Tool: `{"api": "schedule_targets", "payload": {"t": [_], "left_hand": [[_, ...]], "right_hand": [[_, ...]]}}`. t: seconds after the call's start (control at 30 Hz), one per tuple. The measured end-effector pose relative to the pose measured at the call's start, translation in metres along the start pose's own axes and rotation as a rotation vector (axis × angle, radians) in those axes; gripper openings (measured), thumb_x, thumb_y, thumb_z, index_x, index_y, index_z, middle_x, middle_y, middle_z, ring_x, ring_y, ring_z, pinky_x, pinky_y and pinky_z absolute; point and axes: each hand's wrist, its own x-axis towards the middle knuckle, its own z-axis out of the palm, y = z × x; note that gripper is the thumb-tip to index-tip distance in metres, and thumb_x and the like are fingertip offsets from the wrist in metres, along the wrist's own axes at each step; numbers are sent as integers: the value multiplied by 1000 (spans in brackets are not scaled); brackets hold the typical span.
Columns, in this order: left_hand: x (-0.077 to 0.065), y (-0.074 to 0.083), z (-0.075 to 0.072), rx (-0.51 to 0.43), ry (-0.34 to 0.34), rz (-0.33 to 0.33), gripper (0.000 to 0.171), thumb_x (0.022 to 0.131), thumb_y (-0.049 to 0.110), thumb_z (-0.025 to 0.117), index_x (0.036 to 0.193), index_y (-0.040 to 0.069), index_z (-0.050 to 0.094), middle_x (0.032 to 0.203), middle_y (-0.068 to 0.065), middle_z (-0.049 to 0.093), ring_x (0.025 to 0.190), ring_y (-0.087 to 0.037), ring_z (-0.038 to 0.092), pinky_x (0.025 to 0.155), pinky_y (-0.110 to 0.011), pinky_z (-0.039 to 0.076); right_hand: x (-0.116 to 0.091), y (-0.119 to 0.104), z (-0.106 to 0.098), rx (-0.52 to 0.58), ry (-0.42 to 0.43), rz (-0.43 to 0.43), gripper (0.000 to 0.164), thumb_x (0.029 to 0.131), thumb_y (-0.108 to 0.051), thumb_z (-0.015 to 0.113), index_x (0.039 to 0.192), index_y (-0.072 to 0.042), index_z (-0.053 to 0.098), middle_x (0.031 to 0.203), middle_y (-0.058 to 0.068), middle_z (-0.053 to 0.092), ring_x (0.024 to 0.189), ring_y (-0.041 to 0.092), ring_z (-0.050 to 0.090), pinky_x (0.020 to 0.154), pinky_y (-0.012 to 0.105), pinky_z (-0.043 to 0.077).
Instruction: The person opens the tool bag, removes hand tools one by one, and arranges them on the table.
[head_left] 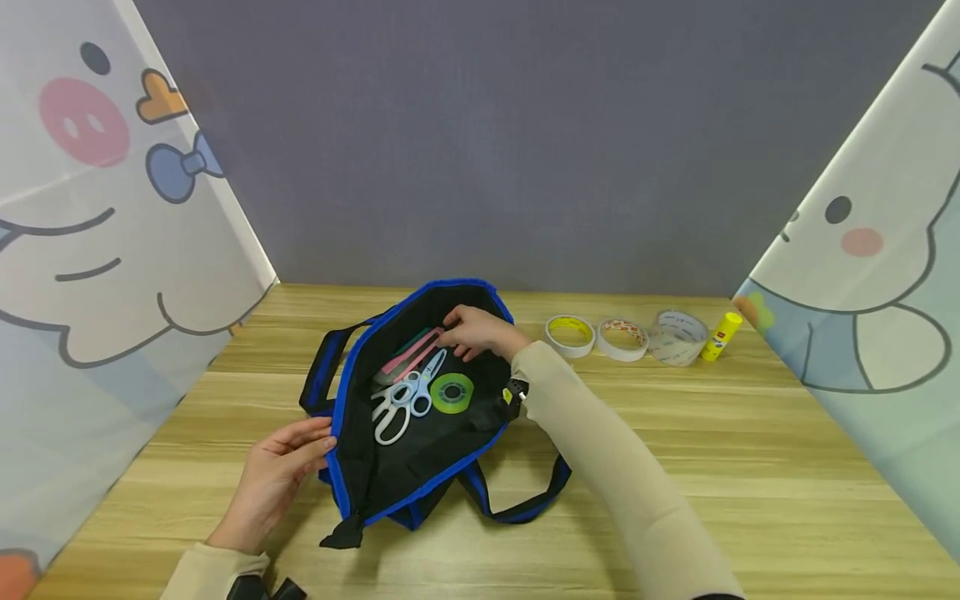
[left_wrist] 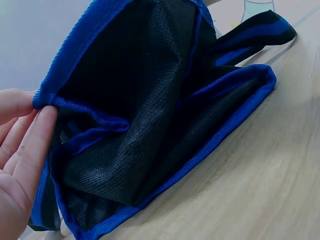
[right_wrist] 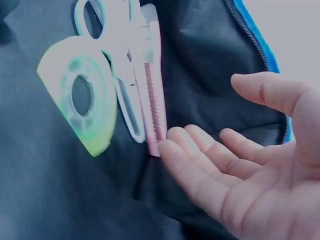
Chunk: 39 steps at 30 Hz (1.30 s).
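Two-handed, worked at an open black bag (head_left: 442, 472) with blue edging, set on the bench (head_left: 750, 500). Gripped the bag's left edge with the left hand (head_left: 277, 467), pinching the blue trim between thumb and fingers (left_wrist: 35, 145). Reached inside with the right hand (head_left: 480, 332), thumb held wide of the loosely bent fingers, one fingertip right at the end of a long pink tool (right_wrist: 155, 90); could not tell touching from just beside. Inside the bag, also saw blue and white scissors (head_left: 431, 369) next to the pink tool, and a green tape holder (head_left: 452, 408) just right of the scissors. Found a striped strap (head_left: 517, 515) looped over the bench at the bag's near right. Farther right, noted three tape rolls (head_left: 622, 354) in a row, then a yellow glue stick (head_left: 720, 337) at the end. Spotted a grey wall (head_left: 480, 150) behind.
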Motion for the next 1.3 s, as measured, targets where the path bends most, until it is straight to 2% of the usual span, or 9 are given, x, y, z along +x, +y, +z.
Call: {"api": "schedule_targets", "payload": {"t": [0.17,0.27,0.37,0.5,0.7,0.83,1.03,1.3], "left_hand": [[0,1,-1,-18,-7,2,36,92,-20,55,109,4,76,98,-3,75,84,-12,71,67,-22,59],[0,2,1,-18,-1,-2,37,91,-20,55,108,5,77,98,-3,75,83,-12,71,67,-21,58],[0,3,2,-12,7,-4,37,91,-20,55,107,5,77,97,-2,74,83,-11,71,66,-21,58],[-1,3,2,-8,12,-3,37,90,-20,56,107,5,77,97,-3,74,83,-12,71,66,-21,58],[0,3,2,7,10,-6,37,91,-20,56,106,6,77,97,-2,75,83,-11,71,67,-22,59],[0,2,1,7,8,1,37,91,-20,55,106,6,77,98,-2,75,83,-11,71,67,-22,59],[-2,1,-2,-7,7,18,37,90,-22,54,108,2,76,97,-3,74,82,-12,71,66,-22,59],[0,1,-2,1,-11,7,35,92,-20,55,110,3,75,97,-2,74,84,-11,71,68,-21,59]], "right_hand": [[10,9,13,-80,-44,57,40,95,-19,67,127,1,55,106,13,61,99,32,63,82,40,58],[14,18,19,-159,-19,81,29,90,-12,73,114,2,65,98,10,63,90,25,63,80,38,59],[16,25,23,-234,19,91,23,83,-4,79,104,1,72,98,8,67,83,20,64,77,35,60],[16,30,28,-286,46,108,20,76,-2,84,94,-3,75,95,5,68,79,19,65,72,32,59],[17,32,34,-342,97,105,18,73,-2,87,84,-5,74,87,3,66,73,19,62,64,31,59],[18,32,35,-344,109,94,14,73,-1,86,78,-5,74,85,2,67,72,18,62,63,31,59],[18,34,32,-298,71,72,9,73,-3,84,72,-5,76,82,0,70,69,16,62,62,31,59],[11,28,16,-221,30,30,10,79,-4,84,82,-4,75,81,5,69,66,18,64,59,31,60]]}}
